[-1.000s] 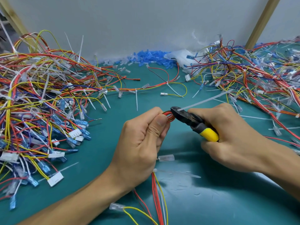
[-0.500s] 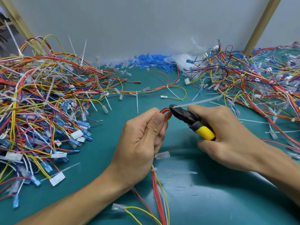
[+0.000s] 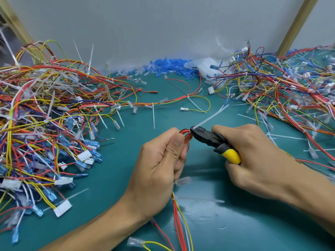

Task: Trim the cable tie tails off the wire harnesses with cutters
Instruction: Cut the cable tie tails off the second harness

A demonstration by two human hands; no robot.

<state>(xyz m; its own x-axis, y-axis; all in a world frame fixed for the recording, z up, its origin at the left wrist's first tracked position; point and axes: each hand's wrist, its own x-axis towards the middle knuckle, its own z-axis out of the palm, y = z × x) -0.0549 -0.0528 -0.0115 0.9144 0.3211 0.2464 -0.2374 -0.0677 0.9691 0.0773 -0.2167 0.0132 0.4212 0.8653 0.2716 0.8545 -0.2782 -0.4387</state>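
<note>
Item 1. Left hand [image 3: 159, 165]: near centre, fingers curled into a fist, thumb pressed on top, gripping one wire harness [image 3: 178, 223]. A red loop of that harness stood out at the far side of the fist; its red, yellow and white leads trailed from under the hand to the near edge.

Item 2. Right hand [image 3: 253, 156]: just right of the left, fingers wrapped tight round the black-and-yellow handles of the cutters [image 3: 213, 140]. The cutter nose pointed left and met the red loop.

Item 3. Cable tie tail [image 3: 210, 117]: translucent white, rising from the cutter nose and slanting to the far right. Whether the blades had gone through it could not be told.

Item 4. Second tie tail [image 3: 199, 200]: on the same harness, lying flat to the right beneath the hands.

Item 5. Clear terminal sleeve [image 3: 183, 181]: just beside the left hand's lower fingers.

Item 6. Left pile [image 3: 45, 115]: tangled harnesses in red, yellow, blue and white, with many long tie tails sticking up.

Item 7. Right pile [image 3: 290, 91]: similar harnesses, far right.

Item 8. Loose harness [image 3: 188, 96]: far centre, between the piles, with tails on.

Item 9. Blue terminals [image 3: 168, 67]: heaped against the grey wall [image 3: 163, 24], beside a white bag [image 3: 204, 66].

Item 10. Teal mat [image 3: 126, 169]: under everything listed.
</note>
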